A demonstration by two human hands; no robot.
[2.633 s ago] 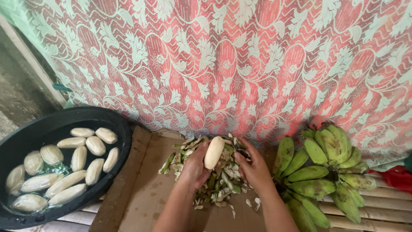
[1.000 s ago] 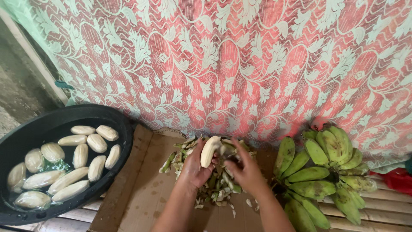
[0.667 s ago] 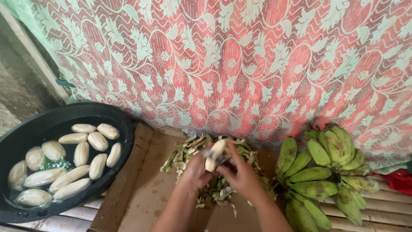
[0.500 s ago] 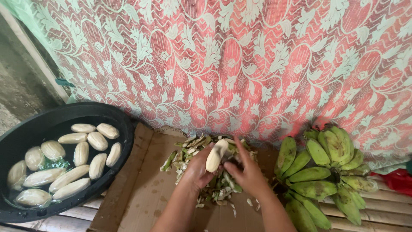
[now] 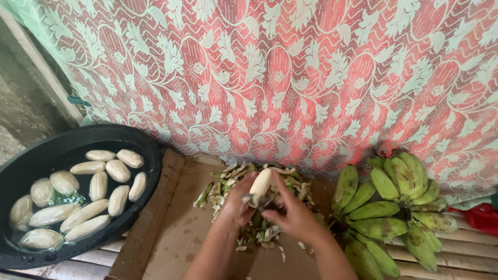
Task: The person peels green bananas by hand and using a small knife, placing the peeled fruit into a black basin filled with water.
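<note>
My left hand (image 5: 237, 203) grips a pale peeled banana (image 5: 260, 184), held upright over a heap of green peelings (image 5: 228, 181). Against the banana's lower end, my right hand (image 5: 295, 215) holds a small knife (image 5: 262, 203), its blade mostly hidden between the fingers. Both hands hover above a sheet of brown cardboard (image 5: 171, 233). To the right lies a bunch of green unpeeled bananas (image 5: 391, 207).
A black round basin (image 5: 150, 155) at the left holds water and several peeled bananas (image 5: 98, 184). A red and white lace curtain (image 5: 290, 78) hangs close behind. Wooden slats (image 5: 456, 254) show under the cardboard, and a red cloth (image 5: 485, 218) lies at far right.
Both hands turned and shifted the peeled banana slightly over the peel heap. The basin and the green bunch have stayed where they were.
</note>
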